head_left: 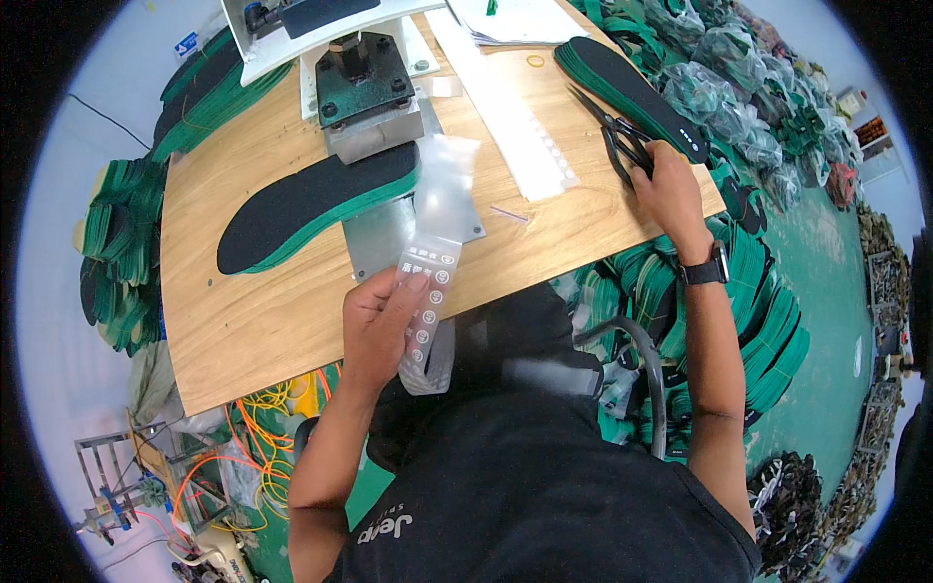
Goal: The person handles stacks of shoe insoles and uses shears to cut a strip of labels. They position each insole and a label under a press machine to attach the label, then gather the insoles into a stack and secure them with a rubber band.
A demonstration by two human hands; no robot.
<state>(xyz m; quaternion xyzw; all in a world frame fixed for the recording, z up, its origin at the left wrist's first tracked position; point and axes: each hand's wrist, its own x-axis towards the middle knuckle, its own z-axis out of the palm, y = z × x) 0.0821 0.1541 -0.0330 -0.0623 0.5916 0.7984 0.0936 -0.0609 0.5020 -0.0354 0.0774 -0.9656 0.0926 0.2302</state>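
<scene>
A clear strip of film with white printed marks (429, 309) is pinched between the thumb and fingers of my left hand (379, 325), at the table's front edge. Its upper end reaches toward the press, and its lower end curls below my hand. My right hand (671, 189) is closed on the handles of black scissors (607, 124) at the table's right side, their blades pointing away to the left. A black insole with a green edge (321, 209) lies under the metal head of a press (374, 126), left of the film.
Another stack of insoles (622, 92) lies beyond the scissors. A long white sheet strip (510, 112) crosses the wooden table (272, 340), near a yellow rubber band (535, 61). Insole bundles (126, 233) stand left; more bundles (758, 321) and plastic bags (719, 107) are at right.
</scene>
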